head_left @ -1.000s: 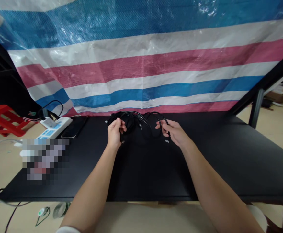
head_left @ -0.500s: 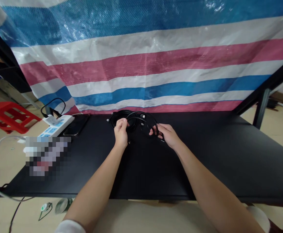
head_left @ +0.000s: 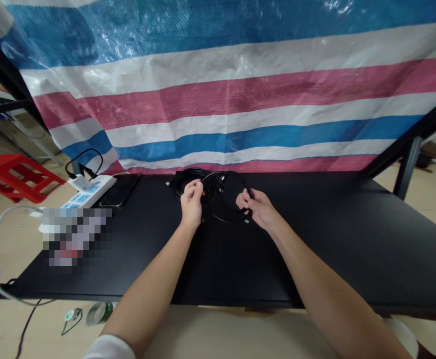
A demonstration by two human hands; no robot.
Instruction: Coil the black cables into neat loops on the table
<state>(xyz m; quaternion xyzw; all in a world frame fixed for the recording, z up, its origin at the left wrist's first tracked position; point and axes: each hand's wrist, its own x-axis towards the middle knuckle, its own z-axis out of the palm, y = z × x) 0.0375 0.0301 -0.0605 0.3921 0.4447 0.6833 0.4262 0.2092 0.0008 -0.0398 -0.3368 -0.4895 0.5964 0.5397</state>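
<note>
Between my hands a black cable (head_left: 236, 174) is bent into loops just above the dark tabletop. My left hand (head_left: 192, 199) is closed on the left side of the loops, thumb and fingers pinched together. On the right side, my right hand (head_left: 259, 207) is closed round the same cable. A small light-coloured cable end (head_left: 246, 221) hangs below the right fingers. Behind my left hand lies a heap of coiled black cables (head_left: 180, 182), partly hidden by the hand, with pale connector tips showing.
A white power strip (head_left: 91, 193) with a plugged-in charger (head_left: 80, 183) stands at the table's left, beside a dark phone (head_left: 119, 191). A blurred-out patch (head_left: 78, 237) lies nearer. Striped sheeting (head_left: 225, 99) hangs along the back edge. A red stool (head_left: 19, 174) stands left on the floor.
The loops between my hands are drawn closer together into a tighter bundle. My right fingers have curled in more round the cable. The view has shifted slightly.
</note>
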